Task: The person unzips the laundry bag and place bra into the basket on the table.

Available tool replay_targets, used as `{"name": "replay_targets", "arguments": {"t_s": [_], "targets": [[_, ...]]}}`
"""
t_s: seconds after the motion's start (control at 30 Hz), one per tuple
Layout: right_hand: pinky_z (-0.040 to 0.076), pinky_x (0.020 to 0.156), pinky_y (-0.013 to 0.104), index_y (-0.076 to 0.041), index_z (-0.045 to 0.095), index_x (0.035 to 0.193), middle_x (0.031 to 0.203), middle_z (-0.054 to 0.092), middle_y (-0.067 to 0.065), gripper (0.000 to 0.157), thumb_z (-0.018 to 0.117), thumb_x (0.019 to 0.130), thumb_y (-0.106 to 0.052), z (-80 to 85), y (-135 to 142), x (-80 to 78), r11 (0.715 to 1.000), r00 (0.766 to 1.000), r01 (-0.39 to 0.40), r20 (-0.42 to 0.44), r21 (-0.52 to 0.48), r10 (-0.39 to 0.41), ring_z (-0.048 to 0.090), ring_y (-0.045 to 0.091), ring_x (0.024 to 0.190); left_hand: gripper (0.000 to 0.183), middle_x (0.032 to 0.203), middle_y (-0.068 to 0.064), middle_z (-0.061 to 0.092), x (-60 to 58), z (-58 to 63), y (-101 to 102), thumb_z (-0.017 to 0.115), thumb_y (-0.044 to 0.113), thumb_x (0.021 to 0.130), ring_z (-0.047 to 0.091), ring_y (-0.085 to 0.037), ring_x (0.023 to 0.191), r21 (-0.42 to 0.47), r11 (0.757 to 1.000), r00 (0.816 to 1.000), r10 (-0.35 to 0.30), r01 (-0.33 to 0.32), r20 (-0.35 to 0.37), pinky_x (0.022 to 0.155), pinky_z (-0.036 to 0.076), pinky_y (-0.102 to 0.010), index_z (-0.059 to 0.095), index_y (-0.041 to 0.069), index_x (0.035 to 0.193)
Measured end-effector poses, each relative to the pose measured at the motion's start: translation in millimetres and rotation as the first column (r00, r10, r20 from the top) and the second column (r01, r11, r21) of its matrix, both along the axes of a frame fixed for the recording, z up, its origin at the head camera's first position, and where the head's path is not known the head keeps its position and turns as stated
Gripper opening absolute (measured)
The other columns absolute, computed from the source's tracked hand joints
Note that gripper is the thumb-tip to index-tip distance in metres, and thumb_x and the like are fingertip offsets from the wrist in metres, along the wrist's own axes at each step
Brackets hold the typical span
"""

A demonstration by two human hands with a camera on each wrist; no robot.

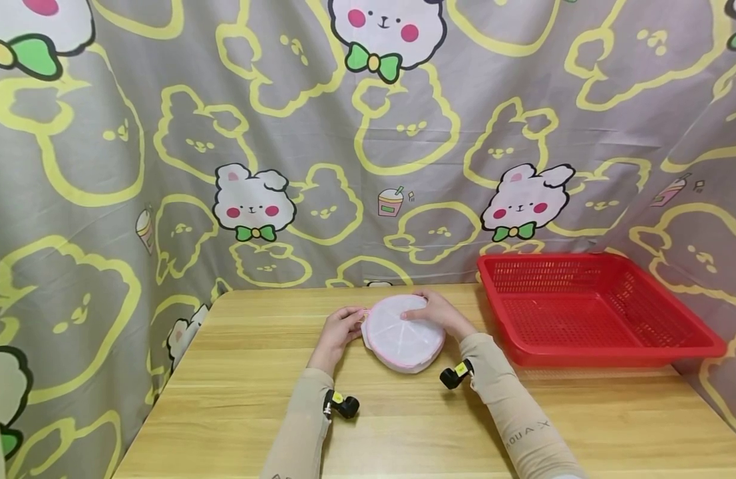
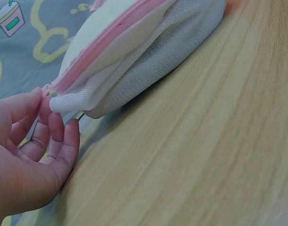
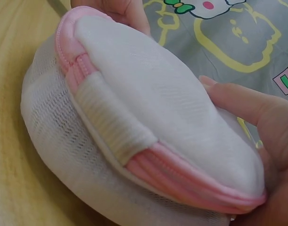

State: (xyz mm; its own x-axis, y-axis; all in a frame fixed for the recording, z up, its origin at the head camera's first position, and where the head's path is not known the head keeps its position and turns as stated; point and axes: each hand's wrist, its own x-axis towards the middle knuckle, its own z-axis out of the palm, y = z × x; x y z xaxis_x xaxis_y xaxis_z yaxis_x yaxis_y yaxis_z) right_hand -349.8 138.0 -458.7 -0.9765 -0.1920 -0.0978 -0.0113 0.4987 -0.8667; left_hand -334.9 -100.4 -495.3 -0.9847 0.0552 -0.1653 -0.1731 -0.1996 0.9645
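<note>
A round white mesh laundry bag [image 1: 400, 342] with a pink zipper [image 3: 186, 181] around its edge is on the wooden table. At its left edge, my left hand [image 1: 338, 332] pinches the end of the zipper between thumb and index finger, by the small pink pull [image 2: 48, 88]. The other left fingers curl loosely below. My right hand [image 1: 438, 314] grips the bag's far right side, thumb on the top panel; its remaining fingers are mostly hidden behind the bag. A ribbed white band [image 3: 113, 117] covers part of the zipper in the right wrist view.
To the right of the bag stands a red plastic basket [image 1: 514, 346] with perforated walls. A grey curtain [image 1: 344, 133] with cartoon prints hangs behind the table [image 1: 236, 372] and along its sides. Each forearm carries a small black camera [image 1: 344, 404] on a beige sleeve.
</note>
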Motion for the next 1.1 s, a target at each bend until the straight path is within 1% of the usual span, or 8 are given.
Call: {"name": "replay_targets", "arguments": {"t_s": [0.17,0.4,0.53,0.67,0.87,1.0,1.03,1.1], "targets": [[0.046,0.084,0.029,-0.006,0.047,0.119,0.115,0.054,0.010,0.073,0.080,0.062,-0.038,-0.3,-1.2,-0.1,0.998,0.999,0.041,0.038,-0.043,-0.039,0.053,0.019,0.097,0.024,0.078,0.002,0.059,-0.4,-0.2,-0.2,0.063,0.017,0.082,0.053,-0.010,0.067,-0.007,1.000,1.000,0.001,-0.001,-0.007,0.065,0.050,-0.024,0.062,0.003,0.102],[0.047,0.073,0.023,-0.007,0.051,0.113,0.106,0.056,0.010,0.061,0.076,0.067,-0.039,-3.0,-2.1,-0.2,0.992,0.992,0.118,0.041,-0.048,-0.116,0.055,0.018,0.088,0.023,0.076,0.002,0.059,-0.9,-1.3,-0.4,0.063,0.016,0.082,0.053,-0.010,0.066,0.002,1.000,1.000,0.005,-0.005,-0.014,0.065,0.050,-0.026,0.063,0.002,0.100],[0.049,0.067,0.023,-0.006,0.053,0.108,0.099,0.057,0.010,0.052,0.074,0.070,-0.036,-4.9,-3.2,0.3,0.988,0.991,0.133,0.042,-0.081,-0.130,0.056,0.016,0.080,0.023,0.077,0.002,0.059,-0.6,-1.2,-0.2,0.063,0.016,0.083,0.054,-0.012,0.068,-0.007,1.000,1.000,0.004,-0.004,-0.013,0.067,0.050,-0.026,0.062,0.002,0.101],[0.050,0.060,0.025,-0.005,0.053,0.102,0.090,0.057,0.009,0.047,0.074,0.070,-0.033,-7.1,-4.4,0.7,0.984,0.989,0.144,0.054,-0.105,-0.139,0.057,0.015,0.071,0.024,0.077,0.002,0.059,-0.1,-0.3,0.4,0.063,0.016,0.083,0.054,-0.012,0.069,-0.011,1.000,1.000,0.006,-0.006,-0.011,0.068,0.050,-0.027,0.062,0.002,0.102],[0.051,0.058,0.026,-0.005,0.051,0.099,0.086,0.056,0.009,0.045,0.074,0.070,-0.031,-9.2,-4.1,1.0,0.976,0.983,0.177,0.077,-0.124,-0.168,0.057,0.015,0.067,0.024,0.077,0.002,0.059,1.3,1.6,1.2,0.063,0.017,0.083,0.055,-0.013,0.070,-0.010,1.000,1.000,0.005,-0.005,-0.010,0.067,0.051,-0.027,0.062,0.002,0.101],[0.050,0.058,0.026,-0.005,0.050,0.097,0.085,0.055,0.008,0.045,0.074,0.070,-0.032,-9.9,-4.2,2.0,0.975,0.980,0.190,0.083,-0.118,-0.181,0.057,0.015,0.067,0.027,0.078,0.002,0.059,2.0,3.1,-0.2,0.062,0.017,0.084,0.055,-0.011,0.069,-0.007,1.000,1.000,-0.019,0.019,0.002,0.066,0.049,-0.026,0.060,0.000,0.105],[0.050,0.058,0.025,-0.005,0.050,0.097,0.085,0.055,0.008,0.045,0.074,0.070,-0.032,-10.3,-4.1,2.1,0.974,0.980,0.190,0.081,-0.121,-0.181,0.056,0.015,0.068,0.027,0.078,0.002,0.059,3.7,5.5,-0.6,0.061,0.016,0.084,0.055,-0.011,0.069,-0.006,1.000,1.000,-0.027,0.027,0.000,0.066,0.049,-0.026,0.060,-0.001,0.106],[0.050,0.058,0.025,-0.006,0.050,0.097,0.085,0.055,0.007,0.045,0.075,0.070,-0.033,-10.6,-4.0,2.3,0.973,0.980,0.191,0.080,-0.132,-0.182,0.056,0.014,0.068,0.026,0.077,0.003,0.059,3.9,5.3,-0.3,0.061,0.016,0.084,0.055,-0.010,0.068,-0.006,1.000,1.000,-0.026,0.026,-0.003,0.065,0.048,-0.025,0.060,0.000,0.104]]}}
